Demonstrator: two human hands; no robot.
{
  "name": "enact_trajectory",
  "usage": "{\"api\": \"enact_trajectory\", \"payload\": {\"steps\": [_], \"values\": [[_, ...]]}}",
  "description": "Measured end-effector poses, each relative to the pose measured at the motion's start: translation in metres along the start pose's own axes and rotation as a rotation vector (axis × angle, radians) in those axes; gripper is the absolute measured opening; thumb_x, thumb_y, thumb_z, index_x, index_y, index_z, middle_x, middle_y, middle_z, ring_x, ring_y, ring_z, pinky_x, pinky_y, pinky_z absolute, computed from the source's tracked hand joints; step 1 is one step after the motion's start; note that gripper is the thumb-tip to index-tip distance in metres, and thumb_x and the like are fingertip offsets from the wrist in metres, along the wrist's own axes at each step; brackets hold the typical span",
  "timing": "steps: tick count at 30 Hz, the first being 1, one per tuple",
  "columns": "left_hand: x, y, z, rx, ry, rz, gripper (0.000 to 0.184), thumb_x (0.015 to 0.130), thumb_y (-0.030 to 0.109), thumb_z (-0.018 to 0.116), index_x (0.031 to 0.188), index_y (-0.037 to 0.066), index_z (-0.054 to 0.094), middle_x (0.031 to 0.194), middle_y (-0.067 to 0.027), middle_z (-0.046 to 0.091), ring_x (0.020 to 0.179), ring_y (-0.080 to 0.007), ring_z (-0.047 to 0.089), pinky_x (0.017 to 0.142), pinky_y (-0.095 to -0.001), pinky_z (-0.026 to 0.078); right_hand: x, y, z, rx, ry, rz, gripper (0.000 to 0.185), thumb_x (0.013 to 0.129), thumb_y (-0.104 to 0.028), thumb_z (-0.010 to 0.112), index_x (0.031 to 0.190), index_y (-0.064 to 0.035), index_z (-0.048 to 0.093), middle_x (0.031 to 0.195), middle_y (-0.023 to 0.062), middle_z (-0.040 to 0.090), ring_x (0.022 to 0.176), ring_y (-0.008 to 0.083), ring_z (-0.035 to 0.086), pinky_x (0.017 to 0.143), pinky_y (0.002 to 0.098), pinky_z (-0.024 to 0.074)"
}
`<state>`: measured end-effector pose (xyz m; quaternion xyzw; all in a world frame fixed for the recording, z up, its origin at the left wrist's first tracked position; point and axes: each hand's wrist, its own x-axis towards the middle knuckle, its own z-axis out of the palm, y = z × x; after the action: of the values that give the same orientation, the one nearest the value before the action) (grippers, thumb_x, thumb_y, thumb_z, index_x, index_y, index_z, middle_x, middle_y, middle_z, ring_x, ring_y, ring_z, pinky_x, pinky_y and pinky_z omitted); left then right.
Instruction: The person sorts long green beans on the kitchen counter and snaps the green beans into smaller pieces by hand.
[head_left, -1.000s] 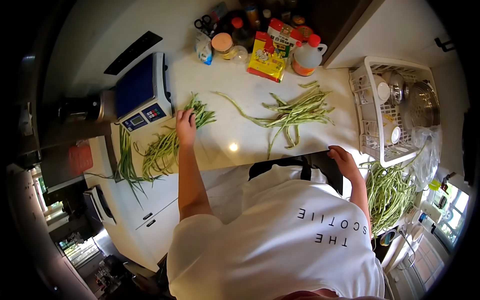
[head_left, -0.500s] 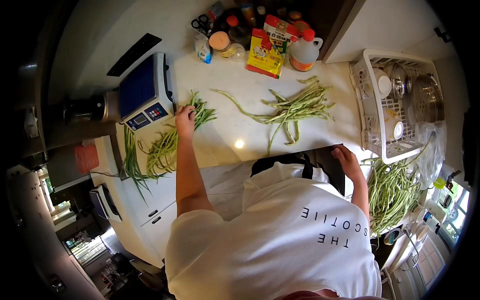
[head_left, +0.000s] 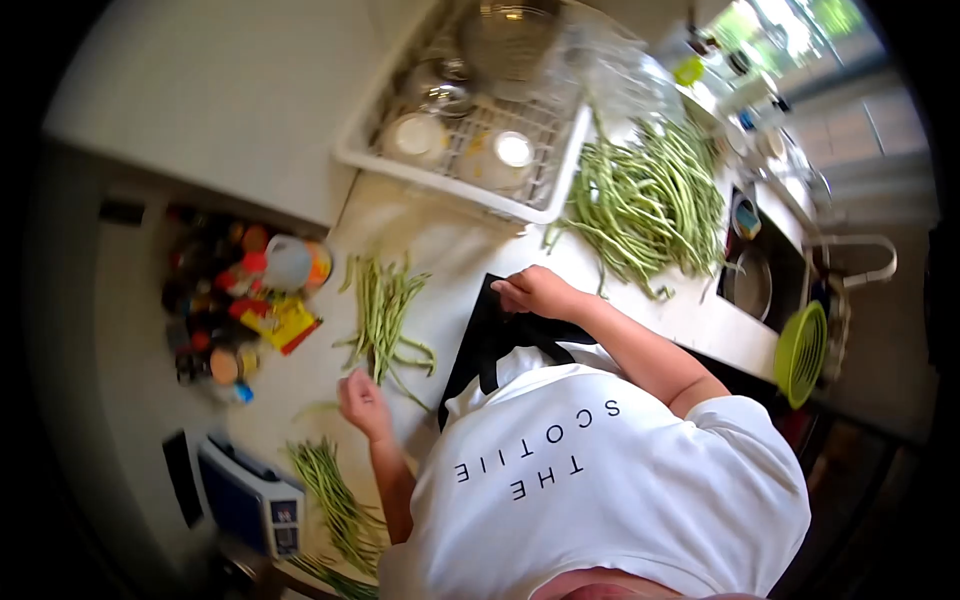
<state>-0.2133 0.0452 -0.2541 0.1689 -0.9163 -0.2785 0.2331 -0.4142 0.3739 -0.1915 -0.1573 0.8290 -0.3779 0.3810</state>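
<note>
Blurred by motion, my left hand (head_left: 363, 403) hovers at the lower end of a bunch of green long beans (head_left: 382, 308) on the counter; what it holds, if anything, is not clear. My right hand (head_left: 535, 292) is over the black cloth (head_left: 480, 335) at the counter's edge, with its fingers curled together; anything inside them is hidden. A second bunch of beans (head_left: 335, 495) lies below my left hand, beside the scale (head_left: 250, 495). On the right, a large heap of long beans (head_left: 650, 205) spreads over the counter.
A white dish rack (head_left: 455, 185) with bowls and metalware stands beyond the beans. Seasoning packets (head_left: 278, 322), bottles and jars are at the left. To the right are a sink (head_left: 768, 265) and a green basket (head_left: 800, 355). Clear plastic (head_left: 620, 75) lies behind the heap.
The view has swung to the right. My left hand has left the bunch beside the scale and moved to the middle bunch. My right hand's fingers are now closer together, over the black cloth.
</note>
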Motion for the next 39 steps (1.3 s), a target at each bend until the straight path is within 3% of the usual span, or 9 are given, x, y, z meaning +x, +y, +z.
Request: {"api": "enact_trajectory", "payload": {"steps": [2, 3, 7, 12, 18, 22, 26, 32, 39], "values": [[0.024, 0.063, 0.044, -0.265, -0.152, 0.098, 0.015, 0.086, -0.002, 0.063, 0.099, 0.005, 0.068, 0.068, -0.0068, 0.049, 0.053, -0.0208, 0.046, 0.049, -0.0332, 0.038, -0.013, 0.026, -0.012, 0.093, 0.250, -0.172, 0.029, 0.088, -0.010, 0.052, 0.115, -0.0088, 0.062, 0.066, 0.0079, 0.064, 0.061, 0.0245, 0.061, 0.065, 0.0370, 0.0506], [0.026, 0.077, 0.052, -0.279, -0.209, 0.135, 0.015, 0.086, -0.003, 0.063, 0.098, 0.005, 0.068, 0.068, -0.0066, 0.049, 0.053, -0.0199, 0.045, 0.049, -0.0328, 0.038, -0.024, 0.031, -0.022, 0.076, 0.250, -0.122, 0.056, 0.076, 0.004, 0.050, 0.130, -0.0116, 0.050, 0.074, 0.0083, 0.065, 0.065, 0.0238, 0.062, 0.066, 0.0350, 0.0512], [0.038, 0.106, 0.067, -0.298, -0.333, 0.229, 0.016, 0.085, -0.006, 0.061, 0.097, 0.003, 0.068, 0.068, -0.0062, 0.048, 0.052, -0.0169, 0.042, 0.049, -0.0313, 0.037, -0.050, 0.099, -0.032, 0.321, 0.710, -0.143, 0.037, 0.079, 0.014, 0.043, 0.101, -0.0040, 0.067, 0.087, 0.0098, 0.066, 0.078, 0.0201, 0.064, 0.071, 0.0323, 0.0528], [0.049, 0.146, 0.070, -0.282, -0.293, 0.244, 0.014, 0.085, -0.006, 0.061, 0.097, 0.002, 0.066, 0.068, -0.0055, 0.047, 0.053, -0.0150, 0.039, 0.049, -0.0297, 0.035, -0.108, 0.167, -0.069, 0.285, 1.026, 0.128, 0.013, 0.088, -0.006, 0.063, 0.100, -0.0031, 0.067, 0.089, 0.0088, 0.070, 0.073, 0.0178, 0.065, 0.066, 0.0319, 0.0512], [0.014, 0.211, 0.116, -0.244, -0.307, 0.168, 0.014, 0.087, -0.001, 0.064, 0.100, 0.002, 0.069, 0.072, -0.0056, 0.057, 0.058, -0.0126, 0.045, 0.053, -0.0272, 0.038, -0.169, 0.214, -0.086, -0.229, 0.782, 0.102, 0.035, 0.074, -0.033, 0.080, 0.096, -0.0097, 0.066, 0.088, 0.0073, 0.063, 0.081, 0.0269, 0.065, 0.069, 0.0397, 0.0516], [-0.016, 0.301, 0.168, -0.196, -0.566, 0.222, 0.025, 0.083, 0.000, 0.066, 0.107, 0.005, 0.068, 0.090, -0.0076, 0.062, 0.072, -0.0194, 0.057, 0.067, -0.0312, 0.047, -0.173, 0.234, -0.087, -0.342, 0.774, -0.068, 0.026, 0.074, -0.024, 0.077, 0.093, -0.0121, 0.064, 0.092, 0.0069, 0.058, 0.086, 0.0306, 0.062, 0.071, 0.0421, 0.0506], [-0.020, 0.374, 0.237, -0.003, -0.431, 0.762, 0.031, 0.077, 0.005, 0.070, 0.108, 0.009, 0.067, 0.099, -0.0051, 0.061, 0.104, -0.0274, 0.057, 0.094, -0.0390, 0.046, -0.179, 0.247, -0.095, -0.220, 0.747, -0.184, 0.018, 0.078, -0.019, 0.074, 0.090, -0.0106, 0.063, 0.089, 0.0081, 0.058, 0.081, 0.0290, 0.062, 0.069, 0.0414, 0.0503], [0.008, 0.403, 0.266, -0.109, -0.710, 0.879, 0.017, 0.078, 0.008, 0.071, 0.094, 0.008, 0.066, 0.092, -0.0058, 0.060, 0.091, -0.0274, 0.061, 0.084, -0.0385, 0.049, -0.208, 0.273, -0.106, 0.332, 0.660, -0.151, 0.018, 0.086, -0.015, 0.070, 0.102, -0.0069, 0.067, 0.095, 0.0066, 0.067, 0.067, 0.0189, 0.062, 0.065, 0.0326, 0.0506], [0.030, 0.468, 0.226, -0.376, -0.567, 0.893, 0.017, 0.082, 0.004, 0.070, 0.098, 0.006, 0.066, 0.090, -0.0076, 0.060, 0.083, -0.0281, 0.060, 0.070, -0.0385, 0.049, -0.240, 0.229, -0.137, 0.605, 0.812, -0.235, 0.037, 0.088, -0.013, 0.069, 0.124, -0.0088, 0.062, 0.114, 0.0025, 0.066, 0.079, 0.0088, 0.059, 0.067, 0.0232, 0.0470]]}}
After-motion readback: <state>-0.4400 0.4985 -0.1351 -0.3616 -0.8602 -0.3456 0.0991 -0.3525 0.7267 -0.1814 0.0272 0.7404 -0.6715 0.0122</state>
